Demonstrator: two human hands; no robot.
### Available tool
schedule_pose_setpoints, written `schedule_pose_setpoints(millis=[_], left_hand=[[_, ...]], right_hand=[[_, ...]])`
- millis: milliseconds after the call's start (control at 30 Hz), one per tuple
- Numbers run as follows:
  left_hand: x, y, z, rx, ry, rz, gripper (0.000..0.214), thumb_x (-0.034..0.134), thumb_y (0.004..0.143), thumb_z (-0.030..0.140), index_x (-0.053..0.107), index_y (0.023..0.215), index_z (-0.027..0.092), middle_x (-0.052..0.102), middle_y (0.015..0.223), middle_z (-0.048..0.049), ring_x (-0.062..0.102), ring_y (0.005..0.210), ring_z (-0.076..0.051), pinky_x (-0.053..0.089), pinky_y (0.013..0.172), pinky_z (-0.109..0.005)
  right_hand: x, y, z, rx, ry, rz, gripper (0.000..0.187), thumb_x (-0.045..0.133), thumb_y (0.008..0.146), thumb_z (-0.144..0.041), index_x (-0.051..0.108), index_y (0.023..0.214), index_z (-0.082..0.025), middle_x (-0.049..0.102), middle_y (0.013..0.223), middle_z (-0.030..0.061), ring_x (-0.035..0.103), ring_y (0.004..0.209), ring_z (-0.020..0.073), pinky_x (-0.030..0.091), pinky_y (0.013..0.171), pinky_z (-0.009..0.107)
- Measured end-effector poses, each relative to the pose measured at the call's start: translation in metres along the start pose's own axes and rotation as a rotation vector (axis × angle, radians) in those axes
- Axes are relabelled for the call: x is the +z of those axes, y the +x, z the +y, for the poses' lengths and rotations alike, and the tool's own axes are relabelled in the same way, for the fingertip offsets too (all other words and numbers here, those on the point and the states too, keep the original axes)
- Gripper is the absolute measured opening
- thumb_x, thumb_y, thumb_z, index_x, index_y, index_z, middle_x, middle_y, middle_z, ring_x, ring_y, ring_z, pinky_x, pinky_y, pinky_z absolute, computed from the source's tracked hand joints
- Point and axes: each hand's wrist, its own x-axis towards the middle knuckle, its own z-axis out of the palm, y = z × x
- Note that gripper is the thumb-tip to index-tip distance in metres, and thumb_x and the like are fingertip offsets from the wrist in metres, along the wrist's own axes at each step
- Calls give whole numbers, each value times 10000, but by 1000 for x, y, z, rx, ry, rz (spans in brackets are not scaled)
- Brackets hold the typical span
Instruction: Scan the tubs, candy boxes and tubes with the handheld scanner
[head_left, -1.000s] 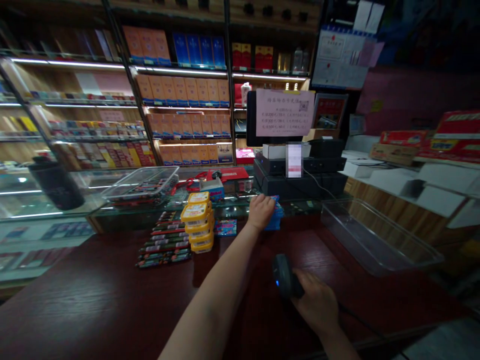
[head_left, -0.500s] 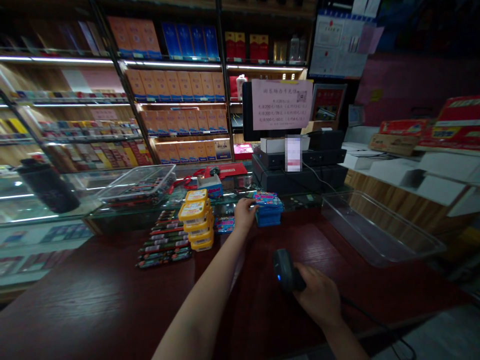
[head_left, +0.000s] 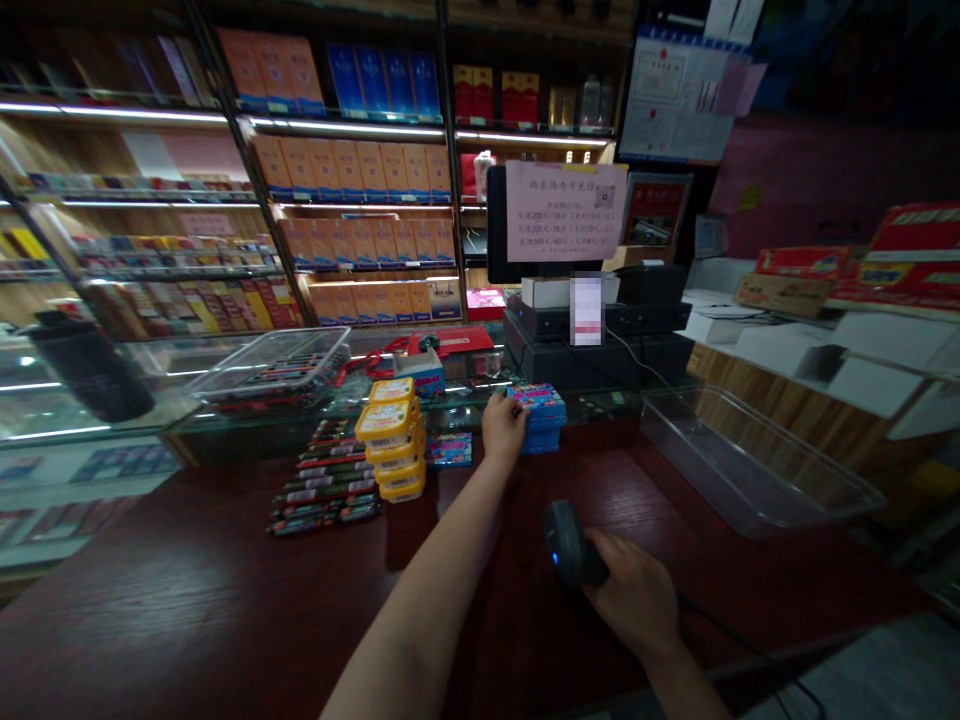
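Observation:
My left hand (head_left: 504, 428) is at the left side of a stack of blue, colourfully printed packets (head_left: 541, 420). Its fingers are curled against the stack's near-left corner, and the fingertips are partly hidden. A dark handheld barcode scanner (head_left: 564, 545) with a lit blue light is gripped in my right hand (head_left: 636, 592), above the counter. Left of my left hand lies a flat blue packet (head_left: 450, 449). Beside that stand stacked yellow-lidded tubs (head_left: 394, 455), with a row of dark, pen-like sticks (head_left: 326, 485) further left.
An empty clear plastic bin (head_left: 757, 470) stands on the right of the dark red counter (head_left: 187, 580). At the back are a lidded clear box (head_left: 274, 370), an opened blue carton (head_left: 420, 375), and a monitor (head_left: 496, 225) bearing a pink notice. A black bottle (head_left: 90, 365) stands far left.
My left hand has moved slightly right, closer against the blue stack, whose upper packets now sit more evenly. The right hand and scanner have barely moved.

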Motion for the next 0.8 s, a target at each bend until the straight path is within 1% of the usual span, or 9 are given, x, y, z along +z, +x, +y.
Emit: schedule_pose_setpoints(millis=[67, 133, 167, 233, 400, 533, 667, 733, 800], left_hand=[[-2, -3, 0, 26, 37, -33, 160, 712, 719, 244, 589, 798, 179, 530, 878, -33, 538, 830, -170, 416, 742, -266], [-5, -7, 0, 49, 92, -79, 325, 763, 666, 275, 570, 915, 193, 528, 966, -46, 542, 898, -196, 421, 773, -285], [-6, -9, 0, 57, 120, -103, 399, 777, 649, 271, 551, 970, 200, 522, 1008, -52, 542, 924, -206, 423, 783, -292], [-6, -11, -1, 58, 163, -140, 461, 764, 660, 227, 509, 1044, 209, 509, 1066, -60, 546, 954, -213, 424, 794, -297], [-3, -8, -2, 0, 182, -177, 415, 697, 720, 157, 476, 1064, 221, 500, 1098, -62, 558, 970, -205, 425, 810, -294], [-1, -9, -4, 18, 175, -172, 416, 683, 737, 170, 469, 1089, 223, 504, 1107, -63, 557, 981, -201, 431, 834, -301], [-4, -24, -13, 88, 207, -89, 478, 654, 780, 290, 428, 1190, 194, 513, 1141, -89, 508, 1086, -222, 414, 921, -331], [-7, -36, -22, 52, 280, -45, 438, 591, 827, 325, 439, 1207, 168, 521, 1156, -114, 488, 1118, -236, 396, 957, -355], [-10, -48, -33, -49, 392, -43, 376, 544, 853, 320, 487, 1179, 141, 526, 1178, -146, 483, 1138, -263, 388, 967, -385]], right_hand=[[0, 0, -1, 9, -11, -4, 339, 556, 748, -154, 589, 1078, -223, 699, 1010, 29, 630, 925, 197, 415, 823, 299], [-1, 0, -1, 22, -12, -15, 343, 559, 748, -160, 590, 1084, -224, 699, 1013, 28, 629, 932, 201, 415, 822, 305], [-1, 0, -1, 28, -11, -20, 340, 560, 751, -166, 590, 1085, -224, 700, 1014, 28, 628, 936, 202, 415, 823, 308], [-2, 0, -2, 31, -4, -29, 330, 558, 758, -172, 591, 1082, -225, 700, 1013, 27, 627, 939, 202, 414, 827, 312], [-4, 2, -3, 14, -8, -7, 331, 552, 747, -151, 594, 1068, -223, 703, 991, 27, 630, 925, 195, 416, 817, 303], [-2, 1, 0, 0, -31, 12, 333, 548, 744, -156, 596, 1067, -224, 704, 989, 26, 633, 915, 193, 423, 800, 297], [0, -1, 2, -8, -21, -13, 342, 549, 752, -172, 585, 1088, -222, 699, 1012, 28, 631, 921, 194, 422, 805, 298], [1, -1, 2, -4, -12, -11, 327, 545, 757, -173, 587, 1078, -225, 701, 989, 28, 632, 908, 194, 420, 811, 300], [1, -1, 2, 3, -10, 0, 301, 545, 759, -176, 597, 1050, -233, 704, 968, 27, 636, 892, 194, 421, 803, 299]])
